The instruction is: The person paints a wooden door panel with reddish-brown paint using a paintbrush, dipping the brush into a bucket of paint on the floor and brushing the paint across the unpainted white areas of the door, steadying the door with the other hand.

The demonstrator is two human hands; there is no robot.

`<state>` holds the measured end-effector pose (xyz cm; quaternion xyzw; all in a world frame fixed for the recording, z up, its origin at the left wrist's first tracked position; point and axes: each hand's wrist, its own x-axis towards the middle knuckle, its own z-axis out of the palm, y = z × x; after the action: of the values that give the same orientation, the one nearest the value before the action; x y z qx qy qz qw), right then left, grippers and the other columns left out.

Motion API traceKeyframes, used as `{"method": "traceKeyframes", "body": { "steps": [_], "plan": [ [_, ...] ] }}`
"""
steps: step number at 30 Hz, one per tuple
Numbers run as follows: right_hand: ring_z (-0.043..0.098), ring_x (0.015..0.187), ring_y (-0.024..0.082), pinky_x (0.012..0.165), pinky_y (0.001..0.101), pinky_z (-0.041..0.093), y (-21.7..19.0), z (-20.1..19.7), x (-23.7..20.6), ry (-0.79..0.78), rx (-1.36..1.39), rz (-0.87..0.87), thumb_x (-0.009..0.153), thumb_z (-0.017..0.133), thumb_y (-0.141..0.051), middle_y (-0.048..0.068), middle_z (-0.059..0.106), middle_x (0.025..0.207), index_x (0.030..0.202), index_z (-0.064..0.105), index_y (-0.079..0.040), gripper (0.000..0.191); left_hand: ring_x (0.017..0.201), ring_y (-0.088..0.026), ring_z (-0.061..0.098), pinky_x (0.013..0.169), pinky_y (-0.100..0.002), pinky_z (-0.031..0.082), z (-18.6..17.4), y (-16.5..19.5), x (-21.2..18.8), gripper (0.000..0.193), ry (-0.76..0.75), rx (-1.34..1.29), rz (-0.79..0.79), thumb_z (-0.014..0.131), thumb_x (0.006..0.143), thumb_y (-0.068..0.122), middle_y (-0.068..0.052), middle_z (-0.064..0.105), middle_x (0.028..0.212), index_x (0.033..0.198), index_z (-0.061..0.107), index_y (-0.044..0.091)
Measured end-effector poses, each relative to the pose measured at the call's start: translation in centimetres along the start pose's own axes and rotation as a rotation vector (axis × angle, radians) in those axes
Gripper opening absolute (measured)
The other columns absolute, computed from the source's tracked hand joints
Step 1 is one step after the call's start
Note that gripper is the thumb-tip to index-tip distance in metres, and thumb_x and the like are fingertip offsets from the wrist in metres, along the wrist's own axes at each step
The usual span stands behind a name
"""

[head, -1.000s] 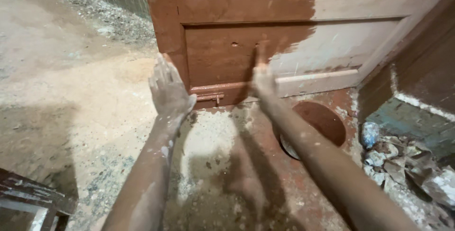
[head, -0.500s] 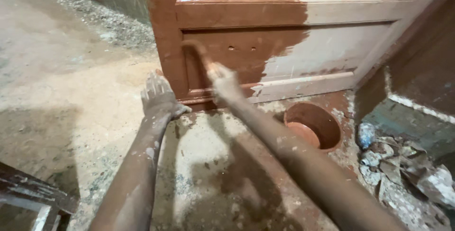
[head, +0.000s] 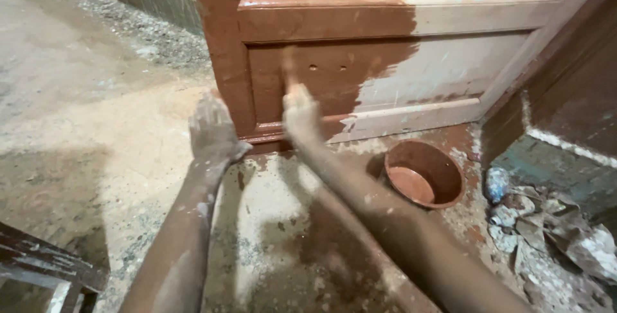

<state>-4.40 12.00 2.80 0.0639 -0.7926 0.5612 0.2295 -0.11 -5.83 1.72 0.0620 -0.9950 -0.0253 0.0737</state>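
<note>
A wooden door [head: 443, 62] stands in front of me, its left part coated in wet brown paint and its right part still pale. My right hand [head: 301, 112] is closed on a blurred paint brush [head: 289, 72], whose tip lies on the left side of the lower panel. My left hand [head: 212, 132], smeared with paint, rests flat against the door's lower left corner with nothing in it. A round bowl of brown paint [head: 450, 159] sits on the floor to the right of my right arm.
The concrete floor [head: 96, 133] is dusty and spattered with paint. Crumpled paper and rubble [head: 553, 229] lie at the right by a dark wall. A dark wooden piece [head: 38, 261] juts in at bottom left. Gravel [head: 148, 30] lines the far wall.
My right hand has swept the brush leftward across the lower panel, from its middle to its left side. My left hand has stayed by the door's lower left corner.
</note>
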Motion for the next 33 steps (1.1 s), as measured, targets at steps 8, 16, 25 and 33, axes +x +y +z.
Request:
{"method": "traceKeyframes", "body": {
  "steps": [8,16,25,33],
  "plan": [
    [0.073,0.082,0.037,0.075,0.0512,0.054,-0.7,5.8,-10.1,-0.461,-0.117,0.426,0.09,0.051,-0.016,0.021,0.072,0.089,0.107,0.063,-0.013,0.021,0.157,-0.031,0.01,0.124,-0.048,0.014,2.0,-5.0,-0.3,0.122,0.19,0.003,-0.001,0.086,0.071,0.046,-0.016,0.01,0.172,0.162,0.016,0.005],
    [0.066,0.1,0.043,0.085,0.0519,0.051,-0.1,6.0,-5.4,-0.295,-0.195,-0.037,0.094,0.056,-0.019,0.024,0.07,0.105,0.122,0.065,-0.013,0.03,0.156,-0.028,0.017,0.124,-0.046,0.019,0.6,-5.2,0.9,0.116,0.273,0.079,0.206,0.084,0.074,0.043,-0.013,0.011,0.173,0.162,0.018,0.004],
    [0.066,0.121,0.037,0.099,0.0425,0.052,-11.0,2.6,-1.8,-0.011,0.106,-0.768,0.103,0.055,-0.003,0.026,0.066,0.134,0.151,0.045,-0.011,0.049,0.157,-0.026,0.016,0.126,-0.043,0.018,0.4,-6.7,-1.0,0.124,0.194,0.096,0.135,0.084,0.074,0.045,-0.011,0.006,0.172,0.163,0.006,0.006],
    [0.066,0.078,0.034,0.068,0.0479,0.057,-4.4,6.3,-6.7,-0.274,-0.268,-0.024,0.104,0.048,-0.02,0.023,0.061,0.095,0.15,0.049,-0.02,0.046,0.156,-0.027,0.018,0.127,-0.042,0.018,-0.3,-6.1,-0.9,0.127,0.147,0.042,0.108,0.086,0.072,0.037,-0.013,0.013,0.17,0.164,0.006,0.005]
  ]
}}
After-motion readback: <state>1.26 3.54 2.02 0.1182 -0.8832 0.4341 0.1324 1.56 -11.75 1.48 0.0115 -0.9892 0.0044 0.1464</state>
